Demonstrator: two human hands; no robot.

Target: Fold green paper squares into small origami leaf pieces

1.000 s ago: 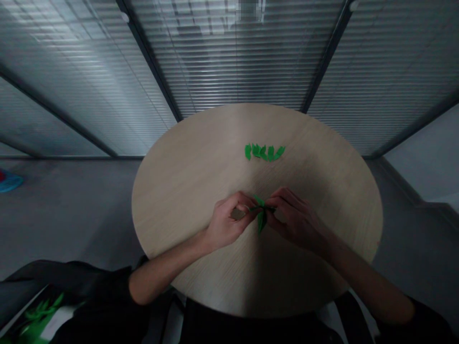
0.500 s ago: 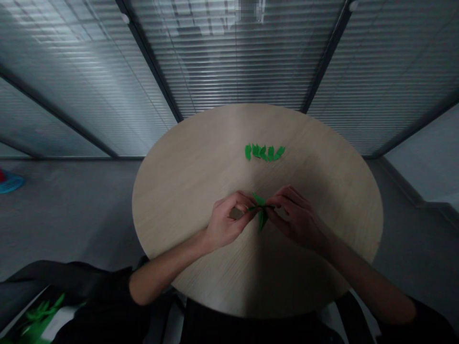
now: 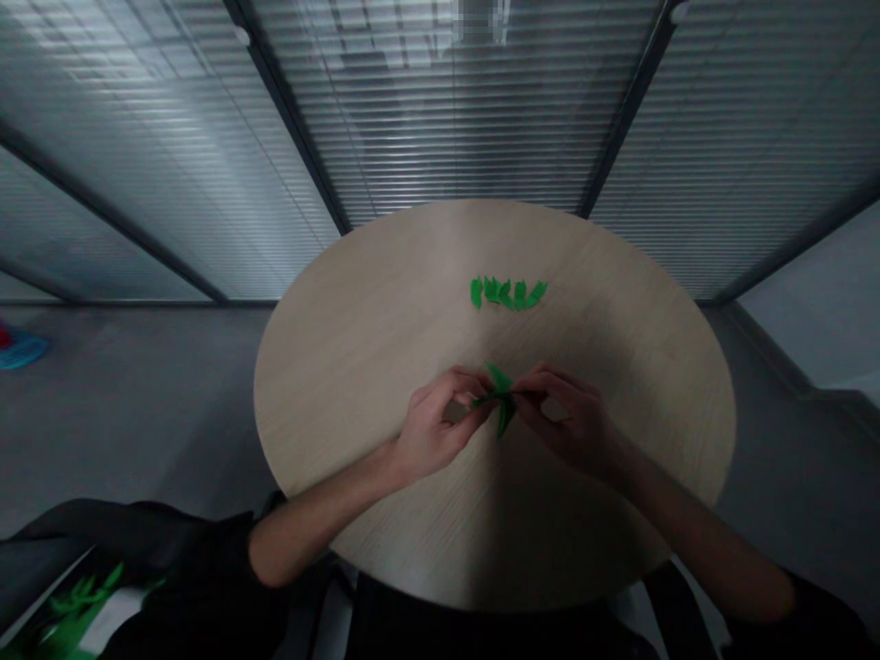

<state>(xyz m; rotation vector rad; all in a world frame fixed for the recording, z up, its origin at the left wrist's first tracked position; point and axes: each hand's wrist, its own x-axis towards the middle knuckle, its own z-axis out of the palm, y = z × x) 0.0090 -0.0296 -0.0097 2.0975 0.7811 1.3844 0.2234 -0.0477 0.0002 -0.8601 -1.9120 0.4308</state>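
A green folded piece (image 3: 500, 378), thin and pointed like creased paper, is pinched between my two hands above the middle of the round table (image 3: 357, 321). My left hand (image 3: 440, 422) grips its left side between thumb and fingers. On the opposite side my right hand (image 3: 567, 417) pinches it with thumb and forefinger. One point sticks up away from me and another hangs toward me; the fingertips partly cover the rest. Beyond the hands, several small green folded pieces (image 3: 507, 293) lie in a short row.
At lower left, a dark open container or bag (image 3: 41, 568) holds green pieces (image 3: 82, 600) and a white item (image 3: 114, 619). Glass panels with blinds (image 3: 454, 119) stand behind the table. A blue and red object (image 3: 20, 348) is on the floor at far left.
The fingers of my right hand have shifted slightly on the green piece, and the piece has tilted a little. My left hand stays almost still. The row of pieces is unchanged.
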